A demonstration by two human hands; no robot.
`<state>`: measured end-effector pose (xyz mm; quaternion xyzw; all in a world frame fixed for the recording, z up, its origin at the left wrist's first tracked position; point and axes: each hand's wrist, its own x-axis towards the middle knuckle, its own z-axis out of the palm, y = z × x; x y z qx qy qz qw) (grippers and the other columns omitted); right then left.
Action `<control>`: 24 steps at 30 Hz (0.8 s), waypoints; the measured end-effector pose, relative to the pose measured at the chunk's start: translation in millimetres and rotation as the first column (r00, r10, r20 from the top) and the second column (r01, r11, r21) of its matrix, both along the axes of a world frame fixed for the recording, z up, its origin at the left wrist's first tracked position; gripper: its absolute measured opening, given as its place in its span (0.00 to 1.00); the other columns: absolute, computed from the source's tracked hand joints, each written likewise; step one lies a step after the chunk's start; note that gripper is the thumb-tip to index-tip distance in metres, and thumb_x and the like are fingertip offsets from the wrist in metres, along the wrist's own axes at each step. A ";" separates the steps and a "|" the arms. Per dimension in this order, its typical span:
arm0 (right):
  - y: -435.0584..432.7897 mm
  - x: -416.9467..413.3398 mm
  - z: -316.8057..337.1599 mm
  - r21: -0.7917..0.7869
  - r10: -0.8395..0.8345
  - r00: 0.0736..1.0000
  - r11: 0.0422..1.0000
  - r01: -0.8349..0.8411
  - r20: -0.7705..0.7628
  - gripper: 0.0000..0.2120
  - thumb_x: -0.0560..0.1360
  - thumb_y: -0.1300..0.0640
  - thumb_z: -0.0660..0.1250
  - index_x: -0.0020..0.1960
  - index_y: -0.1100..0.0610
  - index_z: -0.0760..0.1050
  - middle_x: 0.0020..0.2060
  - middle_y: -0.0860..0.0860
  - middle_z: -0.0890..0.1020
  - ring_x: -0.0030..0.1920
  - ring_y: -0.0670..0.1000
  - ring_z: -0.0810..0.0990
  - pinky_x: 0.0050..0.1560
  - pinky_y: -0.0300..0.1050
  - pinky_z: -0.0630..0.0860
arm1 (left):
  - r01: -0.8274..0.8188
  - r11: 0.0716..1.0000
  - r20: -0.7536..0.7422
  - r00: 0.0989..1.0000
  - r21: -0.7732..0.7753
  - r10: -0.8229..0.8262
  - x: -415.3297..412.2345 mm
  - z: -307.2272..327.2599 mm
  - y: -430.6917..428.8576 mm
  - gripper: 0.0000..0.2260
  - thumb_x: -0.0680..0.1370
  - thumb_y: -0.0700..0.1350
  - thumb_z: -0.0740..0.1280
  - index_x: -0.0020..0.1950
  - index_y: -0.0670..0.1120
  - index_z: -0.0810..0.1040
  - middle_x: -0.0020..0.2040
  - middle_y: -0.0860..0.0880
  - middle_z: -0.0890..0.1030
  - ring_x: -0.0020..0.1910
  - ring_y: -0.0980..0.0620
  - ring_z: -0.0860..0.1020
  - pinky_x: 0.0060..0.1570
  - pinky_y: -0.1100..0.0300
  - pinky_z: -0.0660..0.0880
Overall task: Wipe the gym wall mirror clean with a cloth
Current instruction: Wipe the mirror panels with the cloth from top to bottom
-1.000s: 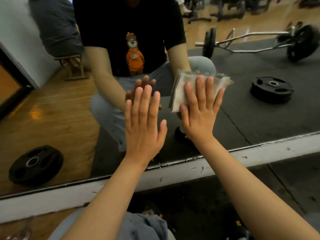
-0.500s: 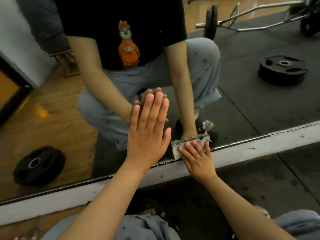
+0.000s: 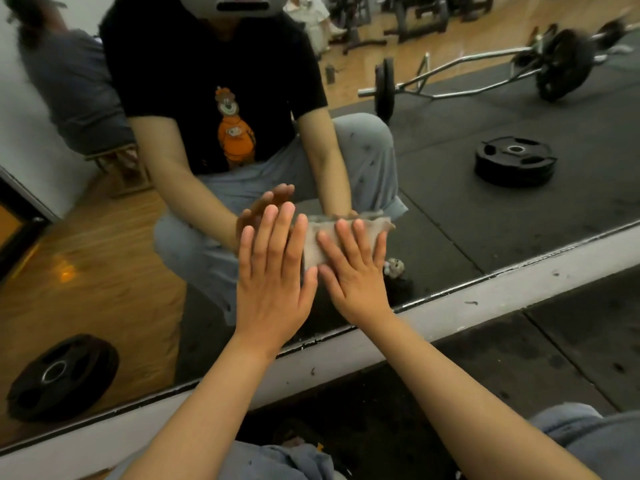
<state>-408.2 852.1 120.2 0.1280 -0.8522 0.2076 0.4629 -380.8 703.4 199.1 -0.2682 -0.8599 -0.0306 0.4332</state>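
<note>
Right hand (image 3: 353, 271) flat, fingers straight, pressing the cloth (image 3: 313, 245) onto the mirror (image 3: 485, 220) low, near the bottom frame (image 3: 450, 306). Left hand (image 3: 272, 271) flat on the glass just beside it, grasping nothing. Risk: bare palm probably smears prints, and the unpinched cloth could bunch or slip.

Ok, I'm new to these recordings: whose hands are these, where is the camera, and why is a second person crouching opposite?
There is no robot here. One camera sits on a person's head and looks down at their own two hands. The figure opposite is that same person, reflected in the wall mirror. The left hand lies flat and bare on the glass. The right hand presses a grey cloth against the glass with straight fingers. The barbell and weight plate are reflections too.
</note>
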 end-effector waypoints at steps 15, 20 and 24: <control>-22.7 -10.0 10.5 -0.585 -0.208 0.975 0.783 0.212 0.075 0.26 0.85 0.46 0.41 0.80 0.44 0.35 0.79 0.43 0.38 0.80 0.51 0.41 0.78 0.60 0.38 | 0.041 0.998 -0.065 0.997 -0.056 -0.045 -18.9 14.4 22.3 0.32 0.80 0.48 0.60 0.79 0.39 0.51 0.79 0.41 0.52 0.80 0.48 0.42 0.79 0.48 0.43; -43.6 -10.2 -41.5 -0.850 -0.169 0.951 0.429 0.306 0.258 0.25 0.83 0.38 0.37 0.78 0.38 0.34 0.78 0.38 0.36 0.80 0.47 0.39 0.79 0.54 0.39 | -0.019 0.999 -0.137 0.990 -0.029 0.015 -35.3 -0.2 31.5 0.31 0.80 0.47 0.61 0.78 0.40 0.52 0.81 0.46 0.46 0.80 0.49 0.38 0.78 0.48 0.39; -49.4 -16.0 -57.3 -0.928 -0.123 0.921 -0.009 0.372 0.370 0.29 0.78 0.33 0.36 0.76 0.42 0.40 0.78 0.41 0.42 0.79 0.43 0.40 0.79 0.55 0.41 | -0.040 0.999 -0.198 0.980 -0.030 0.033 -41.3 -5.5 33.7 0.31 0.81 0.49 0.58 0.79 0.40 0.49 0.81 0.49 0.37 0.80 0.49 0.38 0.78 0.47 0.40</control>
